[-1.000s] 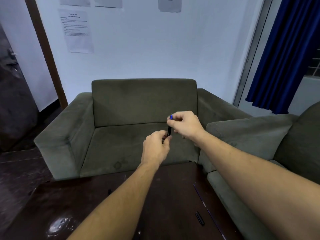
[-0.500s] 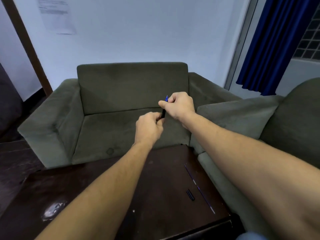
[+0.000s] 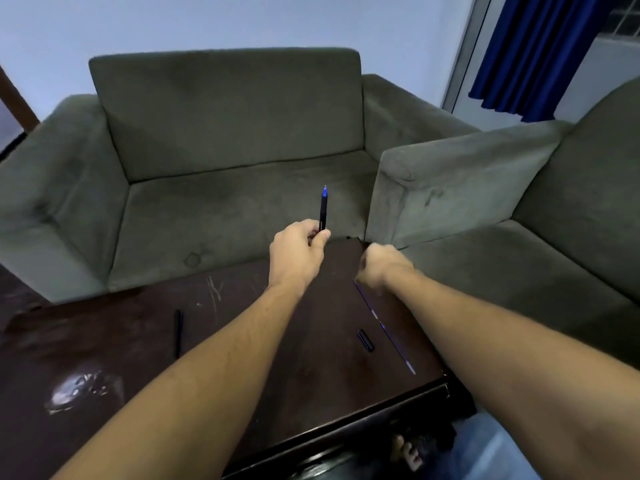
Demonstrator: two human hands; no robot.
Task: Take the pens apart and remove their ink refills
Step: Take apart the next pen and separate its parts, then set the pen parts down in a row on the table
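Left hand (image 3: pixel 298 252) pinched the pen (image 3: pixel 323 209) upright; right hand (image 3: pixel 382 268) blurred — grip unreadable. Loose refill (image 3: pixel 382 325) at desk (image 3: pixel 138 358) edge, three o'clock — could roll off.

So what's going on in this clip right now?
A person is taking pens apart at a dark wooden table. The left hand holds a black pen upright, blue tip up. The right hand, blurred, is down at the table by a thin ink refill. A small black pen piece and another black pen lie on the table.
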